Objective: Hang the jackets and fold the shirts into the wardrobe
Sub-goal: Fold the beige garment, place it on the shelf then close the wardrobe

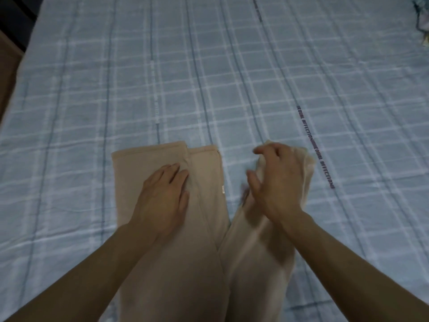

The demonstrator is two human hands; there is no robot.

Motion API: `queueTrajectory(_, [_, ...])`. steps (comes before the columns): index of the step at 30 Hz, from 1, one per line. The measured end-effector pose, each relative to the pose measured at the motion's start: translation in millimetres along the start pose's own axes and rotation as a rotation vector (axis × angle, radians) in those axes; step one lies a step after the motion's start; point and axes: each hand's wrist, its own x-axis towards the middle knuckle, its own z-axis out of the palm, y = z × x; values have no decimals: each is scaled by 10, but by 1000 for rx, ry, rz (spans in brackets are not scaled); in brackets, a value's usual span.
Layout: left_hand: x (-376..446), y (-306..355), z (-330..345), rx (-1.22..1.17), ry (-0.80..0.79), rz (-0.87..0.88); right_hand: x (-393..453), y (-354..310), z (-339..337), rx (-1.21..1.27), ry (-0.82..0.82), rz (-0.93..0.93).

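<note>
A beige garment (206,228) lies on the bed in two long strips that run toward me. My left hand (162,201) rests flat, fingers straight, on the left strip, just below that strip's squared far end. My right hand (276,182) is over the right strip. Its fingers are curled around the strip's far end, which is bunched up and lifted slightly off the sheet behind the hand. This hand and the cloth in it are motion-blurred. A small white label (223,190) shows on the left strip's inner edge.
The bed is covered by a pale blue checked sheet (209,77) with printed lettering (306,126). A small heap of other cloth (422,22) lies at the far right corner. The bed's left edge and brown floor (7,73) show at the left.
</note>
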Motion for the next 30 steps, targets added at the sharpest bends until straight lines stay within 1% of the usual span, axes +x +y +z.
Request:
queueTrajectory(1, [-11,-25,-10,5,-8,2,24,-106,56,32,-24,-44])
queueTrajectory(2, [-19,-45,-12,15,-17,11,52,-180,111,57,-103,-81])
queueTrajectory(4, [-43,-76,-3,34,-32,41,84,-254,197,39,-391,-151])
queueTrajectory(5, [-58,-86,4,40,-40,54,64,-254,217,0,-531,-215])
queueTrajectory(6, [-74,-95,14,46,-46,61,18,-230,215,-41,-618,-294])
queueTrajectory(7, [-89,-103,27,51,-48,64,-45,-159,217,-63,-647,-366])
queueTrajectory(8, [-108,-113,44,54,-43,65,-112,-83,189,-66,-625,-411])
queueTrajectory(9, [-125,-117,57,53,-35,63,-174,18,154,-59,-565,-413])
queueTrajectory(10, [-142,-115,72,50,-26,60,-233,123,99,-62,-487,-376])
queueTrajectory(12, [-175,-89,110,52,-12,56,-340,321,-44,-63,-352,-228])
queueTrajectory(14, [-217,-36,140,54,0,54,-458,468,-164,-82,-267,-73])
queueTrajectory(16, [-277,32,164,62,9,38,-592,568,-244,-132,-239,68])
queueTrajectory(18, [-360,111,182,74,15,6,-710,630,-316,-143,-227,252])
queueTrajectory(19, [-406,150,194,76,19,-12,-743,649,-347,-110,-221,333])
queueTrajectory(24, [-596,299,306,59,30,-57,-579,638,-369,171,-218,591])
queueTrajectory(26, [-643,345,312,57,34,-78,-474,646,-299,256,-171,638])
queueTrajectory(30, [-705,410,312,76,5,-103,-421,714,-267,319,-40,620])
